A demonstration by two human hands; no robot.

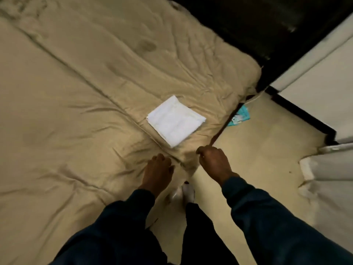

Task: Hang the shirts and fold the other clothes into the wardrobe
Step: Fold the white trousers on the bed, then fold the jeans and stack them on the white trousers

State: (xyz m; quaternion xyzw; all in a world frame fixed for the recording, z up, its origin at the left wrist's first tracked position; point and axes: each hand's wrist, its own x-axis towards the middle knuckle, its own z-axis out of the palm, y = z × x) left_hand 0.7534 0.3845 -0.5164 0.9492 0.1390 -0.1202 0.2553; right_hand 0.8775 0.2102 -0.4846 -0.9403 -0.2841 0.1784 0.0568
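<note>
A white garment (175, 120), folded into a flat square, lies on the beige bed cover (76, 92) near the bed's corner. My left hand (157, 170) hovers just below it over the cover's edge, fingers loosely curled, holding nothing. My right hand (214, 161) is to the right of the fold, at the bed's corner, fingers curled under with nothing visible in them. Both arms wear dark blue sleeves.
Pale floor (257, 140) runs right of the bed. A turquoise packet (239, 115) lies on the floor by the bed corner. White panels (315, 83) with dark trim stand at the right, and a pale curtain or cloth (328, 178) hangs lower right. My foot (186, 194) stands beside the bed.
</note>
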